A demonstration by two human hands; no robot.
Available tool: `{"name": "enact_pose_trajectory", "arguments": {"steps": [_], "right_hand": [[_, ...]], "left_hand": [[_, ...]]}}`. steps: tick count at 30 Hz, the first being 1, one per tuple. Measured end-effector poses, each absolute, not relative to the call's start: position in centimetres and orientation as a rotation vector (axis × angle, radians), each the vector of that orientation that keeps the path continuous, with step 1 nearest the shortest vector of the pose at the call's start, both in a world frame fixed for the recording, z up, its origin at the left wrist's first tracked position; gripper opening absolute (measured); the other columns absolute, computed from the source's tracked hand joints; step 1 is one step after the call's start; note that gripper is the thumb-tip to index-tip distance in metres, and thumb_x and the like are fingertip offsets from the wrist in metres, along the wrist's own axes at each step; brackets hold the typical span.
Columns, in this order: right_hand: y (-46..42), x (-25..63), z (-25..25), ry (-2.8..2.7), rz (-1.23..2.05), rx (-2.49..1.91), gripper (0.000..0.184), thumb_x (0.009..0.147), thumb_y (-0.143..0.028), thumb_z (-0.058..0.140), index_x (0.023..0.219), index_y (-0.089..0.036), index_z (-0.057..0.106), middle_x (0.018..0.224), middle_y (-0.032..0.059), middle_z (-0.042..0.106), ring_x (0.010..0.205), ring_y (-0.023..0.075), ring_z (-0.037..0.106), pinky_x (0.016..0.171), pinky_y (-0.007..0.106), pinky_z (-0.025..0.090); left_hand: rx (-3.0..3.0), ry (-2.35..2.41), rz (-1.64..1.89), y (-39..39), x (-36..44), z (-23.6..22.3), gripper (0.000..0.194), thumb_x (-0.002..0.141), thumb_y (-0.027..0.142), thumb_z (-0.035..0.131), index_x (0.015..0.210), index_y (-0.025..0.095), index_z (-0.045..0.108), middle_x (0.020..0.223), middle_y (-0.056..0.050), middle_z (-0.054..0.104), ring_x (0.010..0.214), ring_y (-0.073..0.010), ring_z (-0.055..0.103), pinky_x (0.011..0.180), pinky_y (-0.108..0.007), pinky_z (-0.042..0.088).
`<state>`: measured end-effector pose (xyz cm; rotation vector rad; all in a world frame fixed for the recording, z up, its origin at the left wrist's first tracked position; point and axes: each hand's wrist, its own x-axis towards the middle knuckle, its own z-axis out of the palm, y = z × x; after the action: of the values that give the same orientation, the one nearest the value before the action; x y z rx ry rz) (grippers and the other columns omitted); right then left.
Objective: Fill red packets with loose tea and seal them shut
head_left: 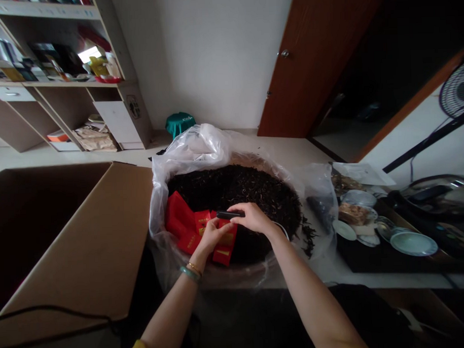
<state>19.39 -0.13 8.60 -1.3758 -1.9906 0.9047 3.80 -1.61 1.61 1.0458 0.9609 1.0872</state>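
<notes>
My right hand [252,218] is closed on a small black bar-shaped tool [229,214], held level; its exact kind I cannot make out. Just below the tool's left end, my left hand [213,234] pinches a red packet [228,236] with gold print, its edge close to the tool. More red packets [180,221] lie to the left, on a heap of dark, dry, tea-like leaves [263,193]. A clear plastic liner bag [160,191] stands open around the leaves, its rim folded outward.
An open cardboard box [115,223] stands at left. Some leaves [308,237] are spilled on the plastic at right, near small dishes [413,242] on a black tray [364,260]. Behind are a green-covered stool [180,124], a shelf unit [118,114], a door [311,54] and a fan [459,92].
</notes>
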Motion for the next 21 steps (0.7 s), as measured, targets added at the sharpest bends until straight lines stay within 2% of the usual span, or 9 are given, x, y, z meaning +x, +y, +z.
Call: {"name": "enact_pose_trajectory", "arguments": {"steps": [4, 7, 10, 15, 18, 21], "right_hand": [[0.5, 20.3, 7.8, -1.899, 0.955, -1.347, 0.039, 0.069, -0.020, 0.072, 0.108, -0.022, 0.069, 0.110, 0.0048, 0.071, 0.103, 0.0233, 0.065, 0.094, 0.037, 0.048], [1.4, 21.9, 6.4, -1.814, 0.840, -1.434, 0.043, 0.071, -0.022, 0.071, 0.114, -0.021, 0.065, 0.118, 0.0066, 0.067, 0.109, 0.0231, 0.062, 0.098, 0.038, 0.045], [2.0, 23.6, 4.2, -1.821, 0.654, -1.688, 0.041, 0.074, -0.020, 0.069, 0.115, -0.020, 0.065, 0.116, 0.0086, 0.067, 0.108, 0.0243, 0.062, 0.097, 0.039, 0.045], [1.9, 24.3, 1.1, -1.925, 0.473, -1.919, 0.041, 0.070, -0.012, 0.070, 0.111, -0.018, 0.066, 0.112, 0.0128, 0.068, 0.108, 0.0289, 0.060, 0.096, 0.042, 0.044], [1.3, 23.0, 1.3, -1.843, 0.415, -1.828, 0.034, 0.074, -0.016, 0.066, 0.108, -0.019, 0.067, 0.113, 0.0129, 0.066, 0.110, 0.0289, 0.058, 0.096, 0.044, 0.043], [0.4, 20.7, 2.5, -1.735, 0.583, -1.511, 0.026, 0.086, -0.031, 0.052, 0.104, -0.018, 0.067, 0.107, 0.0106, 0.068, 0.097, 0.0217, 0.062, 0.086, 0.035, 0.048]], "left_hand": [[1.006, 0.989, 1.200, -1.2, 3.7, 1.4, 0.038, 0.057, 0.044, 0.079, 0.077, 0.013, 0.070, 0.072, -0.001, 0.070, 0.066, -0.0147, 0.061, 0.062, -0.023, 0.047], [0.918, 0.962, 1.265, -1.2, 3.7, 1.3, 0.037, 0.056, 0.038, 0.080, 0.082, 0.015, 0.068, 0.077, -0.001, 0.070, 0.066, -0.0139, 0.062, 0.064, -0.024, 0.048], [0.873, 0.967, 1.335, -1.3, 3.8, 1.4, 0.033, 0.057, 0.035, 0.079, 0.081, 0.015, 0.068, 0.074, 0.001, 0.068, 0.064, -0.0117, 0.060, 0.062, -0.021, 0.046], [0.823, 1.006, 1.334, -1.4, 3.8, 1.6, 0.031, 0.059, 0.041, 0.076, 0.073, 0.015, 0.069, 0.062, 0.001, 0.065, 0.055, -0.0106, 0.055, 0.056, -0.021, 0.043], [0.830, 1.031, 1.349, -1.4, 3.8, 1.6, 0.033, 0.059, 0.046, 0.076, 0.068, 0.015, 0.067, 0.059, 0.002, 0.064, 0.054, -0.0104, 0.053, 0.054, -0.021, 0.041], [0.819, 1.021, 1.345, -1.4, 3.7, 1.5, 0.036, 0.060, 0.049, 0.074, 0.062, 0.014, 0.063, 0.056, 0.003, 0.061, 0.051, -0.0091, 0.049, 0.051, -0.020, 0.038]]}}
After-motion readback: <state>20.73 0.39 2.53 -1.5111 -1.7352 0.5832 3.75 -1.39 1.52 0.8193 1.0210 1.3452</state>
